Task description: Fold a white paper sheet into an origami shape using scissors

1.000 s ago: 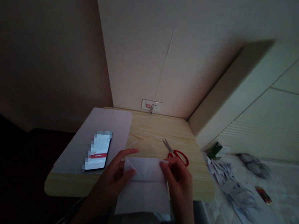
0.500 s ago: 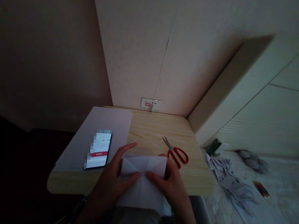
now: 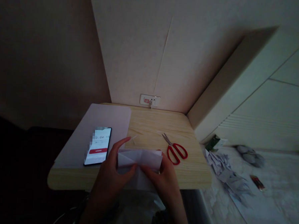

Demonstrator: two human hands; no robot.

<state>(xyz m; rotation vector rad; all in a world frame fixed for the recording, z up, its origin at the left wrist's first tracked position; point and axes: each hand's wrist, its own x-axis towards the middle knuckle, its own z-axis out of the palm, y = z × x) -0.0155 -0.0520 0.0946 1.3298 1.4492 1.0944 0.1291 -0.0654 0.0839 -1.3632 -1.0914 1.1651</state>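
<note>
A lit rectangular phone (image 3: 98,151) lay on white paper sheets (image 3: 114,115), perhaps for easy viewing. The left hand (image 3: 112,170) and right hand (image 3: 165,176) clamped their grip on creased white paper (image 3: 149,158) by the pale wooden surface (image 3: 159,124), probably steadying its fold; red-handled metal scissors (image 3: 171,148) rested just beside.

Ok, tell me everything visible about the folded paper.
The folded paper is white and thin-looking, with crease lines and a doubled band across its far part. The left hand and right hand grip its sides, thumbs close together near its middle. It appears held at the near edge of the table.
</note>
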